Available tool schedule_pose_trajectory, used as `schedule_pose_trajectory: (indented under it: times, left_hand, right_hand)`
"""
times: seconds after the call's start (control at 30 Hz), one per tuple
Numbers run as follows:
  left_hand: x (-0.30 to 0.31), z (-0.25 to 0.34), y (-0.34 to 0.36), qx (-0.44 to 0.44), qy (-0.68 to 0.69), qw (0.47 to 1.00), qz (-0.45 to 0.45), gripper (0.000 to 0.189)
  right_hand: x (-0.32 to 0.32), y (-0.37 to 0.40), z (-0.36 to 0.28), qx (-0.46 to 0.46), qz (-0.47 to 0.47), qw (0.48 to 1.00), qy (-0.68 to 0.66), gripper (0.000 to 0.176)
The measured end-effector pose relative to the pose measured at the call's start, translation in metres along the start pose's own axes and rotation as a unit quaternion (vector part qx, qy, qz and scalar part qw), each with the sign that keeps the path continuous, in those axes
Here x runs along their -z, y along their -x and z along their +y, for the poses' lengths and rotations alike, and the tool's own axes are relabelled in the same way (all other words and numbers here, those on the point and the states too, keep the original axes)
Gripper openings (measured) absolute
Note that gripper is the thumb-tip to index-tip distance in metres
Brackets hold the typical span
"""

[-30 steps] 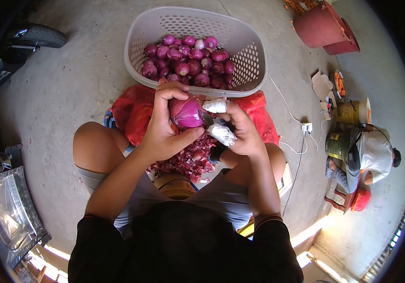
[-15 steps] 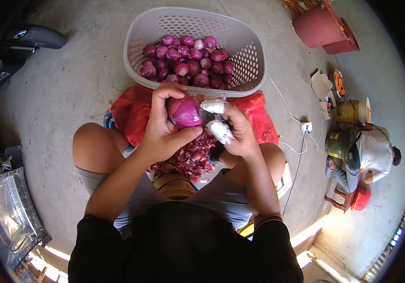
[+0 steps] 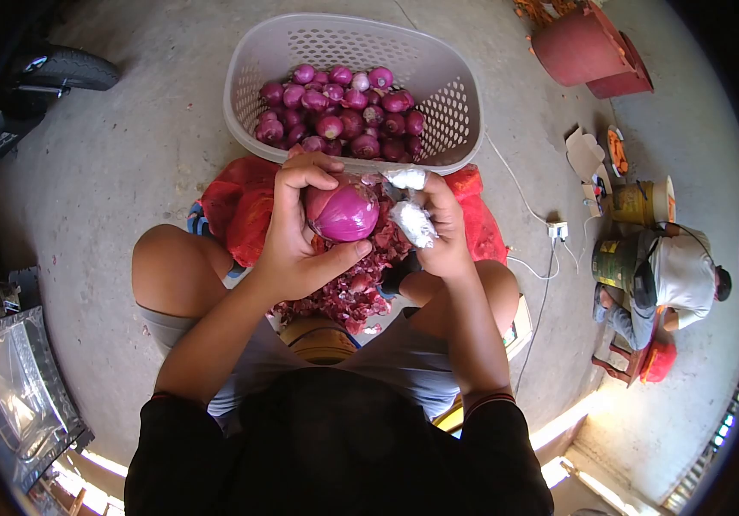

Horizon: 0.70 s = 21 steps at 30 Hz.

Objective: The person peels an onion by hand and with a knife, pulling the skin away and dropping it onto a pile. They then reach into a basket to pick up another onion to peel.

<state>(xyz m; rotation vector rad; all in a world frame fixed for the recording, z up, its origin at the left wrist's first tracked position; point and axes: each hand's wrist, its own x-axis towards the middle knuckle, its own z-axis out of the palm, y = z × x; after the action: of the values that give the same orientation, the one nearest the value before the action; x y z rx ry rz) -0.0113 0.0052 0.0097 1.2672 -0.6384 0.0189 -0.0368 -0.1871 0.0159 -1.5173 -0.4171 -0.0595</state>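
Observation:
My left hand [image 3: 292,228] is wrapped around a large red onion [image 3: 343,211], its thumb along the lower side. The onion's purple skin is smooth and shiny. Just right of it is my right hand [image 3: 441,225], with white wrapping [image 3: 413,224] around the thumb and a finger. Those fingers are curled, and a small dark or greyish thing between them is too hidden to name. A pile of dry onion skins [image 3: 343,288] lies below both hands. Beyond them, a grey plastic basket [image 3: 245,95] holds many red onions [image 3: 352,123].
Red mesh sacks [image 3: 236,202] lie either side of the skins. Between my legs is a yellowish bucket [image 3: 322,340]. Cables and a power socket [image 3: 558,230] lie to the right. Farther right, a person [image 3: 679,267] sits bent over near buckets [image 3: 636,202]. A wheel [image 3: 77,67] stands far left.
My right hand has drawn slightly right, away from the onion, leaving a gap. The onion has turned a little in my left hand, showing more of its smooth side.

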Motion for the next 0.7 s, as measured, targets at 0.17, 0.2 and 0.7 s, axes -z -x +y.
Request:
schedule_pose_trajectory:
  times: [0.17,0.2,0.7]
  left_hand:
    - [0.003,0.001,-0.004,-0.023,-0.128,0.991,0.009,0.066]
    - [0.004,0.004,-0.007,-0.041,-0.164,0.986,0.007,0.065]
    - [0.002,0.005,-0.007,-0.057,-0.194,0.979,0.004,0.057]
  right_hand:
    - [0.004,0.004,-0.003,-0.013,-0.033,0.999,0.038,0.049]
    - [0.005,0.004,-0.002,-0.02,-0.045,0.997,0.063,0.05]
    - [0.009,-0.001,-0.013,-0.09,-0.063,0.99,0.086,0.045]
